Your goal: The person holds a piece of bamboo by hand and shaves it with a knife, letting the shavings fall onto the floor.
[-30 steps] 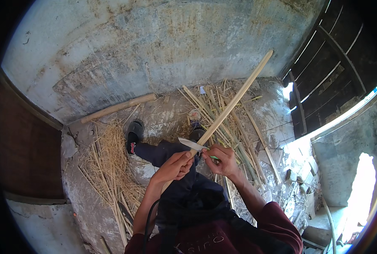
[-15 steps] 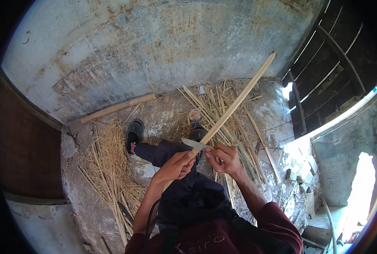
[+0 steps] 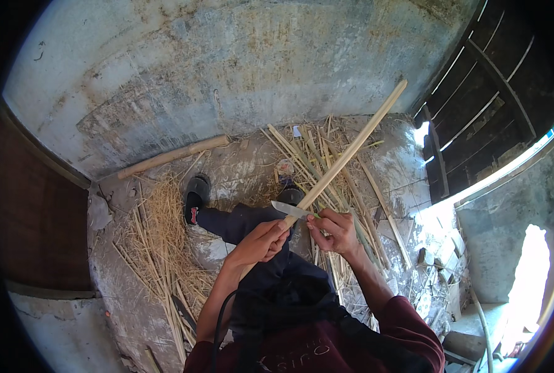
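A long pale bamboo strip (image 3: 354, 147) slants from my lap up toward the far right. Near its lower end my left hand (image 3: 264, 244) is wrapped round it, the thumb lying along the top. My right hand (image 3: 334, 232) grips a knife (image 3: 290, 209) with a greenish handle mostly hidden by the fingers. The blade lies across the strip just beyond my left thumb, its tip pointing left.
Curly shavings and thin strips (image 3: 171, 236) lie by my left shoe (image 3: 196, 193). More split bamboo (image 3: 333, 165) is heaped ahead and right. A bamboo pole (image 3: 174, 156) rests along the stained wall (image 3: 227, 68). Rubble (image 3: 444, 258) lies at right, near dark boards (image 3: 482, 105).
The knife and my right hand have shifted slightly to the right. The strip's far end has moved a little right and down. My left hand keeps its grip.
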Tool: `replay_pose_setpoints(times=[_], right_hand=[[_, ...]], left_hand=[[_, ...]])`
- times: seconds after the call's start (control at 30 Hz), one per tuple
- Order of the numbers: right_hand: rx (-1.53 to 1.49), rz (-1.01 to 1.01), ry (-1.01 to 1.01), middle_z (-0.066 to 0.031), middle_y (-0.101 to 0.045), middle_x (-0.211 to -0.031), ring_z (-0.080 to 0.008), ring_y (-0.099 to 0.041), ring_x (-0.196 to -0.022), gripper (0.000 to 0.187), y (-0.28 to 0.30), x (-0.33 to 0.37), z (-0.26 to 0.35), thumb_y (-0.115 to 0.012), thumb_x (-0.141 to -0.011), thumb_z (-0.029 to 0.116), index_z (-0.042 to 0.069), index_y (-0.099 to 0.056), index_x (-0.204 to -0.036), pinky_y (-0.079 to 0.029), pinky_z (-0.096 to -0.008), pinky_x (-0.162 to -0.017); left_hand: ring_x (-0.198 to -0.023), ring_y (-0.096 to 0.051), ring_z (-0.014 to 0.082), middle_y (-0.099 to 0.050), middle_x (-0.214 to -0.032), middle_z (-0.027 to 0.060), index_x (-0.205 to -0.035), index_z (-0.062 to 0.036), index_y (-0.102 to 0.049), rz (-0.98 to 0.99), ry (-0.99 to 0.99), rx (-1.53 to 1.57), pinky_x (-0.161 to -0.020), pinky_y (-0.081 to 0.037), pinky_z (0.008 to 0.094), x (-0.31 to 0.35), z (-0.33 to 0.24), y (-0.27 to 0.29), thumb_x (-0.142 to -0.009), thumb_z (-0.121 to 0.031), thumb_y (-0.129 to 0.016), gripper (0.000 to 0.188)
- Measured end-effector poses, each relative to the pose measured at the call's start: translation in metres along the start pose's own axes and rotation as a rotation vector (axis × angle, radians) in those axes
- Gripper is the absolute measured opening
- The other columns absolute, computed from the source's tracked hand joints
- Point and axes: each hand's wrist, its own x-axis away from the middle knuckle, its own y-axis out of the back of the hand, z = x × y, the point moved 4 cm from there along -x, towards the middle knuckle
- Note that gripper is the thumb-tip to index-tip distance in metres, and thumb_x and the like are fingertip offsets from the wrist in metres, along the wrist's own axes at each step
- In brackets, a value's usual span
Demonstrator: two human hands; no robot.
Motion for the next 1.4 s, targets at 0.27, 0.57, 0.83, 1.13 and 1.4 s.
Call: replay_pose_setpoints(times=[0.27,0.57,0.83,1.13,1.4], right_hand=[[0.076,-0.223,-0.311,-0.0122,-0.074,-0.083,-0.0237,-0.073,-0.065,0.008,0.049,0.015,-0.075,-0.078,-0.090,-0.001,0.002,-0.073,-0.095,-0.055,-0.0332,-0.058],[0.051,-0.293,-0.411,-0.0132,-0.073,-0.080,-0.0190,-0.070,-0.068,0.008,0.056,0.013,-0.058,-0.077,-0.093,0.001,0.001,-0.069,-0.093,-0.051,-0.0328,-0.059],[-0.111,-0.054,-0.225,-0.0106,-0.071,-0.078,-0.0259,-0.071,-0.065,0.009,0.016,-0.003,-0.014,-0.077,-0.087,0.001,0.006,-0.074,-0.095,-0.053,-0.0372,-0.055],[-0.058,-0.123,-0.301,-0.0124,-0.070,-0.077,-0.0206,-0.068,-0.061,0.006,0.036,0.005,-0.068,-0.077,-0.090,-0.001,0.000,-0.071,-0.091,-0.050,-0.0338,-0.053],[0.008,-0.169,-0.290,-0.0132,-0.071,-0.078,-0.0233,-0.068,-0.065,0.004,0.061,-0.004,-0.090,-0.076,-0.090,-0.003,-0.002,-0.072,-0.091,-0.050,-0.0341,-0.059]], left_hand=[[-0.049,-0.026,0.0013,-0.032,-0.068,-0.0083,-0.092,-0.0126,-0.046,-0.060,0.020,-0.028,-0.042,-0.022,0.0224,0.014,0.004,0.008,-0.116,-0.050,-0.045,0.045],[-0.049,-0.026,0.0014,-0.033,-0.069,-0.0078,-0.093,-0.0126,-0.047,-0.048,0.033,0.007,-0.043,-0.023,0.0220,0.006,0.003,0.001,-0.117,-0.047,-0.044,0.042],[-0.049,-0.027,0.0018,-0.033,-0.069,-0.0077,-0.094,-0.0118,-0.048,-0.076,-0.038,-0.088,-0.043,-0.024,0.0224,0.005,0.000,-0.004,-0.118,-0.044,-0.042,0.041],[-0.048,-0.029,0.0021,-0.034,-0.068,-0.0072,-0.094,-0.0103,-0.048,-0.100,-0.073,-0.156,-0.042,-0.026,0.0226,0.008,0.002,-0.002,-0.119,-0.040,-0.040,0.040],[-0.048,-0.029,0.0018,-0.034,-0.068,-0.0075,-0.093,-0.0105,-0.047,-0.111,-0.072,-0.184,-0.043,-0.025,0.0224,0.006,-0.002,-0.001,-0.119,-0.038,-0.040,0.039]])
